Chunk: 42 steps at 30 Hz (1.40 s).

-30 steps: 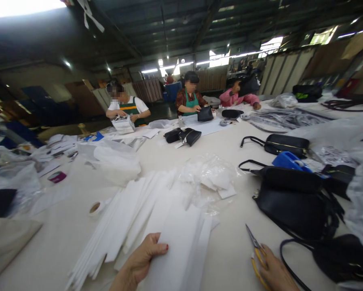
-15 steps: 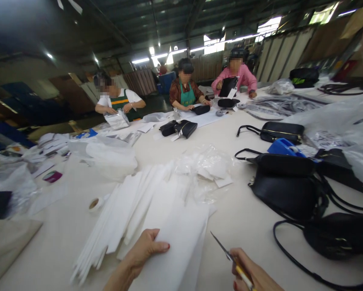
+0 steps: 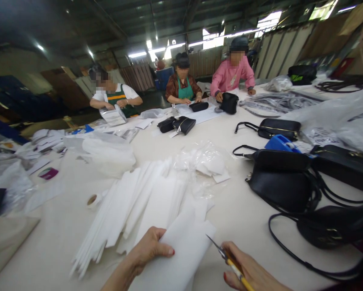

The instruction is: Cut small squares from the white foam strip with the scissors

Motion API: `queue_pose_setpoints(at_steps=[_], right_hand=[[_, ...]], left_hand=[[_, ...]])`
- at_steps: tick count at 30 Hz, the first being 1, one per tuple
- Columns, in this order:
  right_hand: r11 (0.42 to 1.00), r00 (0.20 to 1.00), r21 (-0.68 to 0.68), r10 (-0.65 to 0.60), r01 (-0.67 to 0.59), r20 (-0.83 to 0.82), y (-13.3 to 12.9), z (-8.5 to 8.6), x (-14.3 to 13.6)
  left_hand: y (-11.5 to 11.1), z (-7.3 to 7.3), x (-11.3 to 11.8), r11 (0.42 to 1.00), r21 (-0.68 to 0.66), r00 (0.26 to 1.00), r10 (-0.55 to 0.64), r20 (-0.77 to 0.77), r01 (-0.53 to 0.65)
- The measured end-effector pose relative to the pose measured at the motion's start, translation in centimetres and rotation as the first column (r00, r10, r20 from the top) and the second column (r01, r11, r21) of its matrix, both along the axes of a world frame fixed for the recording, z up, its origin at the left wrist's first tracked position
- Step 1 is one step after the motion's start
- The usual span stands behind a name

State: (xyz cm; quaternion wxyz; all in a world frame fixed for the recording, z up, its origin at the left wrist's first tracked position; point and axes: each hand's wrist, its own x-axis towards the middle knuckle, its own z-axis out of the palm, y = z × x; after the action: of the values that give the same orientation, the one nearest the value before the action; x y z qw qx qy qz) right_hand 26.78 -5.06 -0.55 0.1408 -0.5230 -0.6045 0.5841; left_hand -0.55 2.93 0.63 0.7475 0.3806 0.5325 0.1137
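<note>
My left hand (image 3: pixel 151 247) is closed on a white foam sheet (image 3: pixel 186 252), thumb on top and the other fingers underneath. The sheet is tilted, its right edge raised. In my right hand (image 3: pixel 245 262) is a pair of scissors (image 3: pixel 220 251) with yellow handles; the thin dark blades point up and left, close to the sheet's right edge. Whether the blades touch the sheet I cannot tell. Beyond my left hand lies a fanned stack of white foam strips (image 3: pixel 123 202) on the table (image 3: pixel 63 250).
Several black handbags (image 3: pixel 281 182) with straps lie on the right, around a blue tape dispenser (image 3: pixel 281 144). Clear plastic bags (image 3: pixel 205 157) sit mid-table. A tape roll (image 3: pixel 92 200) is left of the strips. Three co-workers (image 3: pixel 184 83) work across the table.
The sheet in my left hand has tilted and shifted right. The scissors have come nearer its edge. Across the table, the co-worker in pink has lowered a black bag.
</note>
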Motion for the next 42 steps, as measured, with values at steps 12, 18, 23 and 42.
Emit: queue_pose_setpoints(at_steps=[12,18,23,42], right_hand=[[0.998,0.998,0.059,-0.032,0.035,-0.062,-0.9,-0.5,0.4],[0.997,0.999,0.063,-0.048,0.048,-0.012,-0.7,-0.8,0.2],[0.992,0.998,0.11,-0.058,0.057,0.005,-0.8,-1.1,0.3],[0.981,0.999,0.192,-0.01,0.003,0.035,-2.4,-3.6,0.5]], left_hand=[[1.1,-0.3,-0.8,0.998,-0.045,0.998,-0.048,0.028,0.049],[0.8,-0.8,0.2,0.998,-0.035,0.998,-0.059,-0.029,0.058],[0.7,-0.6,0.8,0.998,-0.029,0.998,-0.059,-0.028,0.058],[0.6,-1.5,0.0,0.997,-0.057,0.999,-0.053,0.005,0.054]])
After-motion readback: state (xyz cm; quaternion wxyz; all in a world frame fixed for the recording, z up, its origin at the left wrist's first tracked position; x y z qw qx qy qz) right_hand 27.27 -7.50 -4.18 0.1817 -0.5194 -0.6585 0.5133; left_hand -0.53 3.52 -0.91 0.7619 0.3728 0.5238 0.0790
